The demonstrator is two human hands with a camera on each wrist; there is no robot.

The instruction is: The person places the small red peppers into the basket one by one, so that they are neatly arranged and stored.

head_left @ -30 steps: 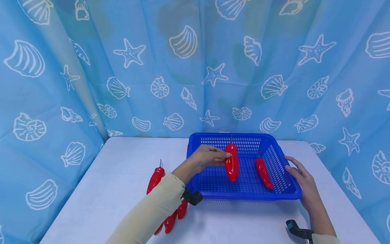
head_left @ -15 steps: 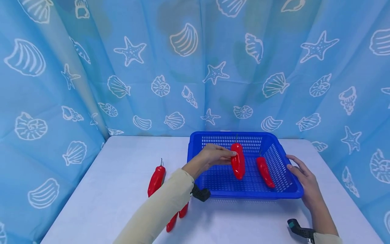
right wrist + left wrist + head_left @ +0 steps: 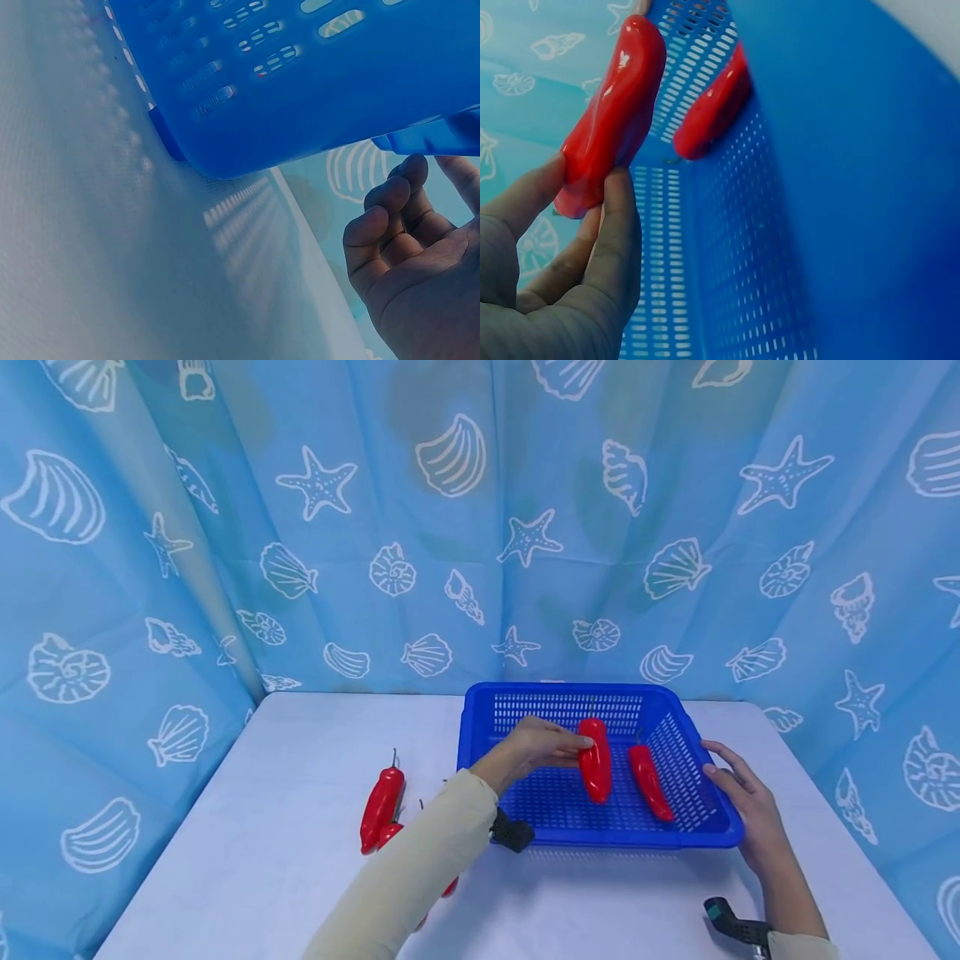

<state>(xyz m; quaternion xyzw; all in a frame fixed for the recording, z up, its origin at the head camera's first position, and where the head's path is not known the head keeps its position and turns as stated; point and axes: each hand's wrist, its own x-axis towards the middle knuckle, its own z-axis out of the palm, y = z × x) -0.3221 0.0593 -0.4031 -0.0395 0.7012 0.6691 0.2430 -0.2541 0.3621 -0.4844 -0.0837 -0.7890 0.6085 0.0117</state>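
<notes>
My left hand [image 3: 534,745] pinches a glossy red pepper [image 3: 597,772] between thumb and fingers. It hangs over the inside of a blue plastic basket [image 3: 600,837], stem up and tip down. In the left wrist view the thumb and fingertips press on either side of the held pepper [image 3: 619,112]. Another red pepper [image 3: 651,783] lies in the basket, towards its right wall. On the basket's right rim, my right hand [image 3: 753,814] grips with thumb and index finger. The right wrist view shows its other fingers curled below the rim, beside the basket wall [image 3: 300,127].
Left of the basket, several red peppers lie on the white table [image 3: 300,752]; one whole pepper [image 3: 382,806] shows, and my left sleeve [image 3: 412,868] partly covers the others. A blue curtain [image 3: 450,568] with white shell prints hangs behind and along both sides.
My left hand has carried the pepper a short way right over the basket, closer to the pepper inside. The right hand keeps its place at the rim.
</notes>
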